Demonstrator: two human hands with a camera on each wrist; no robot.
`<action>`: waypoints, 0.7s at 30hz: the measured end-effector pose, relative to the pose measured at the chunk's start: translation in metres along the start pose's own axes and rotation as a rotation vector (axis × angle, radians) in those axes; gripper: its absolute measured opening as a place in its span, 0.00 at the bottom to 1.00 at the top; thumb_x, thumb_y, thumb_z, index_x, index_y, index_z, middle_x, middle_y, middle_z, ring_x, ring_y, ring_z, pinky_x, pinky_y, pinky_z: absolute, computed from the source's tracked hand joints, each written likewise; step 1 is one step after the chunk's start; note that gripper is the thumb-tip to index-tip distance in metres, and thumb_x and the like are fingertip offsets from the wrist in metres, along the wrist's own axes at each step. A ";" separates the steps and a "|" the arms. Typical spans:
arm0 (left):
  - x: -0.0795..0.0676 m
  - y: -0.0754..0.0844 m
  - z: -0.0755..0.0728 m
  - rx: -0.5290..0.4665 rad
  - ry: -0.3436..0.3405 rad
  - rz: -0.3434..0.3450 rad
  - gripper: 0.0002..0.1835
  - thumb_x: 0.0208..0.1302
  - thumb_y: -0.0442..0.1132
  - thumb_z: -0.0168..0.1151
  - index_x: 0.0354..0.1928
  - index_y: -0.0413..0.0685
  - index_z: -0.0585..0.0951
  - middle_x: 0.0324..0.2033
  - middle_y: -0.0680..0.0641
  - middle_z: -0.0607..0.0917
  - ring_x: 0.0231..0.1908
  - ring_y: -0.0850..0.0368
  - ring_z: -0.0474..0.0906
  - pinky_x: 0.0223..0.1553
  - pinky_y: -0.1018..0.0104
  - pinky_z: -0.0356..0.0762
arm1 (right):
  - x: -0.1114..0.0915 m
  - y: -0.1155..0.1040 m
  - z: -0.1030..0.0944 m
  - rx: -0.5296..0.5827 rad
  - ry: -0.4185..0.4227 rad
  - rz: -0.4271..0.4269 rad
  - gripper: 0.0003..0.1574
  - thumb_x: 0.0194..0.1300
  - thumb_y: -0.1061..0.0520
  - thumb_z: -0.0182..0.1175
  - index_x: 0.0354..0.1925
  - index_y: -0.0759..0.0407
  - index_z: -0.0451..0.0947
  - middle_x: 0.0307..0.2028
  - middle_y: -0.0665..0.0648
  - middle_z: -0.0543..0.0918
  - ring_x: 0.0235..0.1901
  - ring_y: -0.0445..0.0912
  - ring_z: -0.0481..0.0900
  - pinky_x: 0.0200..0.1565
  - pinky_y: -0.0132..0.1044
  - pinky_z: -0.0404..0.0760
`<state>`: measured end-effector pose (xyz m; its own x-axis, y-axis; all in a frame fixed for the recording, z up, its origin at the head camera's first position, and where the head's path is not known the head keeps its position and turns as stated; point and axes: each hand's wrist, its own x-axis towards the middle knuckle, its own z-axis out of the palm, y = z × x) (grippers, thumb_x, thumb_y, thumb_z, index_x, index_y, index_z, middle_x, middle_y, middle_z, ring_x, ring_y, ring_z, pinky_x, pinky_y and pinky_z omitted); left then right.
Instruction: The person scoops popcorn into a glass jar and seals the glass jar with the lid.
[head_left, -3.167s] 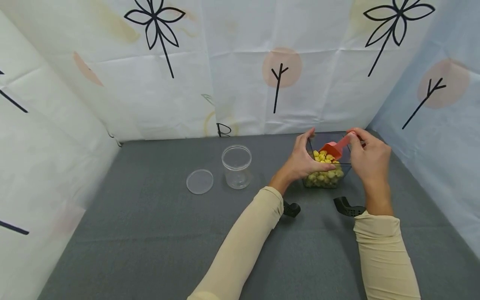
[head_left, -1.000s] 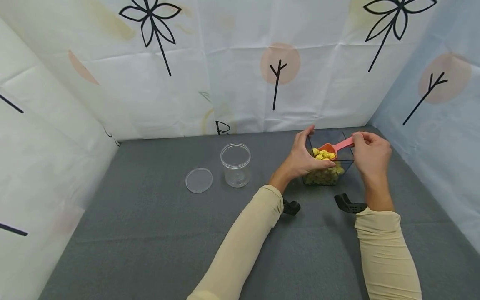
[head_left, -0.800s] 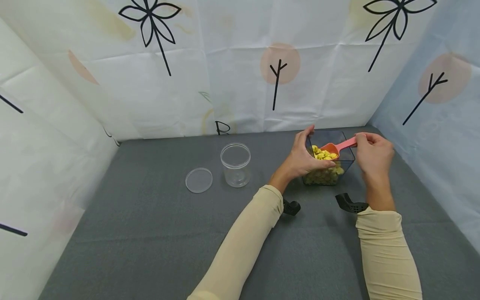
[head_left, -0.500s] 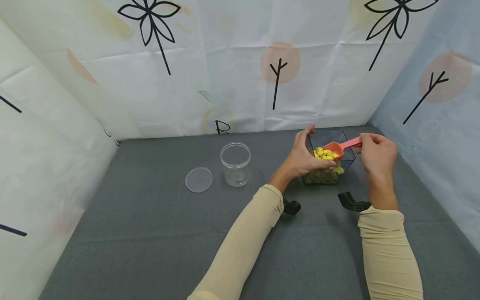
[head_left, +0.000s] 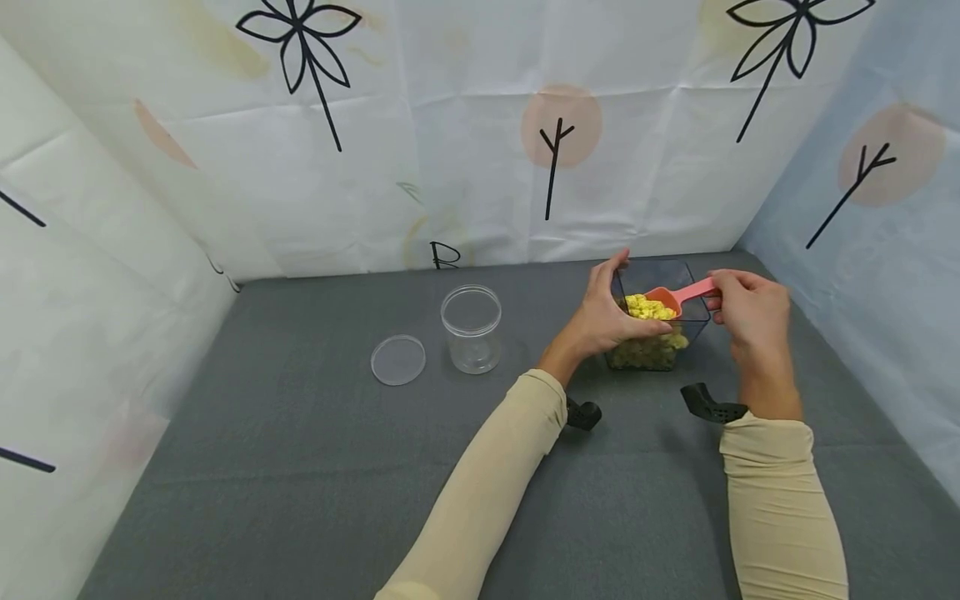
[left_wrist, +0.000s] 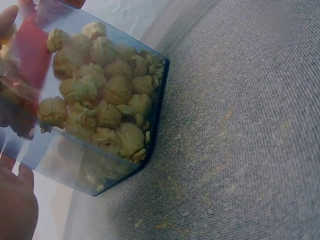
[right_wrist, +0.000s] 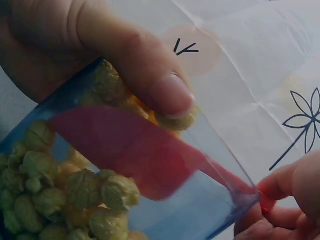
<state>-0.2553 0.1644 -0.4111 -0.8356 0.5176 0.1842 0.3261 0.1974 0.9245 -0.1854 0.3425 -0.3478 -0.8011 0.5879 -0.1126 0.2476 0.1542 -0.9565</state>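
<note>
A clear square-sided container (left_wrist: pixel 150 107) of yellow popcorn (left_wrist: pixel 117 90) stands at the back right of the table. My left hand (head_left: pixel 600 317) grips it from the left, the thumb across the near side. In my right hand (head_left: pixel 757 312) is the handle of a pink-red scoop (head_left: pixel 693 289), pinched at its end. The scoop's bowl is inside the container, heaped with popcorn in the head view. Through the clear wall, the right wrist view shows the scoop (right_wrist: pixel 135 150) slanting above the lower popcorn, with the left thumb at the rim.
Left of the container, an uncovered clear round jar (head_left: pixel 472 329) stands upright. A clear round lid (head_left: pixel 398 360) lies flat beside it on the grey tablecloth (head_left: pixel 337 467). White patterned cloth walls (head_left: pixel 480 142) rise behind and at both sides.
The scoop has gone from digging steeply into the popcorn to lying flatter and loaded near the container's top. My right hand has shifted slightly right; the left hand keeps its grip.
</note>
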 end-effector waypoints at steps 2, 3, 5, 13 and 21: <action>0.000 0.000 -0.001 0.003 0.003 -0.001 0.63 0.49 0.51 0.82 0.80 0.77 0.48 0.74 0.57 0.59 0.71 0.60 0.63 0.69 0.58 0.71 | 0.001 0.000 0.000 -0.002 -0.009 0.001 0.18 0.75 0.47 0.55 0.53 0.56 0.81 0.23 0.38 0.79 0.23 0.33 0.75 0.26 0.22 0.77; 0.000 0.000 -0.001 0.003 0.004 -0.001 0.63 0.49 0.51 0.82 0.80 0.77 0.48 0.74 0.57 0.59 0.71 0.59 0.63 0.69 0.58 0.71 | 0.001 0.000 0.000 0.001 -0.012 0.001 0.17 0.75 0.48 0.56 0.52 0.56 0.81 0.23 0.38 0.79 0.23 0.33 0.75 0.26 0.22 0.78; -0.001 0.001 -0.002 0.003 0.006 0.000 0.63 0.49 0.51 0.82 0.80 0.77 0.48 0.75 0.56 0.59 0.72 0.57 0.63 0.69 0.57 0.71 | 0.002 0.001 0.000 0.027 -0.012 0.002 0.13 0.75 0.48 0.56 0.46 0.52 0.83 0.22 0.38 0.79 0.22 0.33 0.75 0.26 0.21 0.78; 0.000 0.000 -0.001 -0.006 0.001 0.001 0.63 0.49 0.50 0.82 0.80 0.77 0.47 0.75 0.57 0.59 0.74 0.55 0.62 0.70 0.56 0.70 | 0.005 0.001 0.000 0.223 0.032 0.031 0.11 0.74 0.53 0.58 0.32 0.47 0.81 0.19 0.43 0.80 0.17 0.34 0.76 0.23 0.22 0.79; 0.000 0.000 0.000 0.002 -0.003 0.008 0.63 0.50 0.51 0.82 0.80 0.76 0.47 0.75 0.56 0.59 0.73 0.56 0.62 0.70 0.55 0.70 | 0.004 0.003 -0.003 0.226 -0.011 0.025 0.10 0.74 0.52 0.57 0.34 0.46 0.82 0.22 0.43 0.81 0.20 0.35 0.76 0.24 0.23 0.79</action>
<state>-0.2560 0.1641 -0.4112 -0.8319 0.5212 0.1905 0.3333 0.1947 0.9225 -0.1862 0.3481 -0.3503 -0.8025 0.5803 -0.1385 0.1396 -0.0431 -0.9893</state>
